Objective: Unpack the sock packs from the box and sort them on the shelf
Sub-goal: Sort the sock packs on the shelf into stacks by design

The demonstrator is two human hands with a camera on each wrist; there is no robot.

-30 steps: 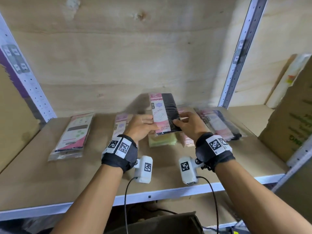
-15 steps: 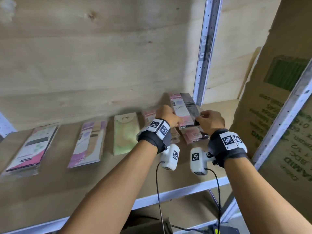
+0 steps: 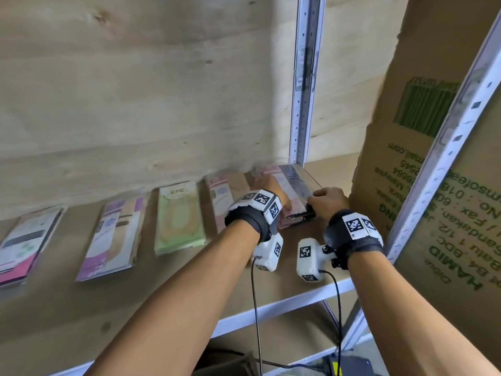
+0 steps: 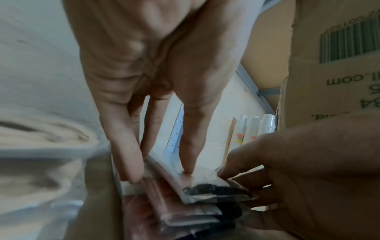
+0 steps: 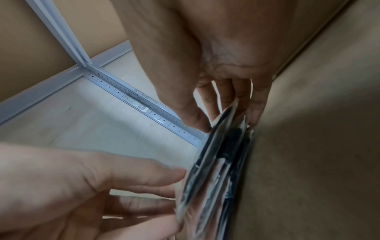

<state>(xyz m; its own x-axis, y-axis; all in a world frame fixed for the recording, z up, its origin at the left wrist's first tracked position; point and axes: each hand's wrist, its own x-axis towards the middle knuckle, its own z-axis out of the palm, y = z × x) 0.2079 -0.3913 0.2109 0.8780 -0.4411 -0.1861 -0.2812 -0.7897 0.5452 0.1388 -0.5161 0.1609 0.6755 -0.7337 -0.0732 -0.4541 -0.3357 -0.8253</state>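
Note:
A pink-and-black sock pack (image 3: 294,183) lies on top of a stack of similar packs (image 3: 296,217) at the right end of the shelf board (image 3: 189,289). My left hand (image 3: 271,189) pinches its left edge, thumb on top and fingers (image 4: 127,162) alongside. My right hand (image 3: 324,198) pinches the right edge near the corner. In the left wrist view the pack (image 4: 205,186) sits on the stack, touching it. In the right wrist view the pack edge (image 5: 218,146) lies between my thumb and fingers (image 5: 257,112), with the left hand (image 5: 102,178) opposite.
More packs lie in a row to the left: a pink one (image 3: 221,199), a green one (image 3: 177,215), a purple one (image 3: 113,234) and a pink-white one (image 3: 24,240). A tall cardboard box (image 3: 433,185) stands close on the right. A metal upright (image 3: 303,77) rises behind the stack.
Both hands carried the pink-and-black pack from the middle of the shelf to its right end and lowered it from upright onto the stack there.

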